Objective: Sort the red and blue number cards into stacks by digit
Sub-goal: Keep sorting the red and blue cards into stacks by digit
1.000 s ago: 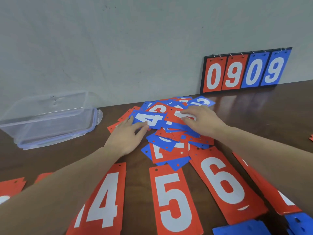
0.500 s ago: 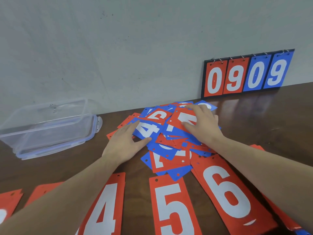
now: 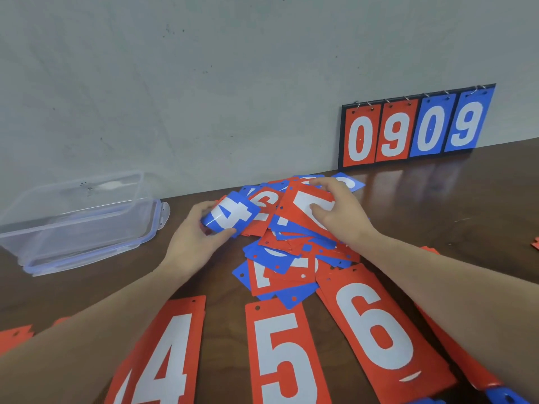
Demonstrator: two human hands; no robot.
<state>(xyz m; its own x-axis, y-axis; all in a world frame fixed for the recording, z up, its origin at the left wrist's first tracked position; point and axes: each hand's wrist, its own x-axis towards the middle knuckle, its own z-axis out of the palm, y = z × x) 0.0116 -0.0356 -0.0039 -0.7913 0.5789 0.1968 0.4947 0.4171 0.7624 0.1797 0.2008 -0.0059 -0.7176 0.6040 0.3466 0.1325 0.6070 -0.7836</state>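
The cards in the heap (image 3: 291,252) were red or blue, each with a white digit, and the near cards 4 (image 3: 163,354), 5 (image 3: 283,354) and 6 (image 3: 376,330) were red. The scoreboard (image 3: 414,129) showed two red and two blue panels on black. The bench (image 3: 466,205) was dark brown, the wall (image 3: 204,83) grey, the box (image 3: 78,223) clear with a bluish rim.

Blue 4 card (image 3: 230,213) now lifted and bent in left hand (image 3: 196,240); right hand (image 3: 339,214) newly gripping red card (image 3: 303,206).

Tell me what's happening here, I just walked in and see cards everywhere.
A person is sorting number cards by digit. The left hand holds a curled blue 4 card; the right hand grips a red card atop the mixed pile. Red stacks of 4, 5 and 6 lie nearer the person.
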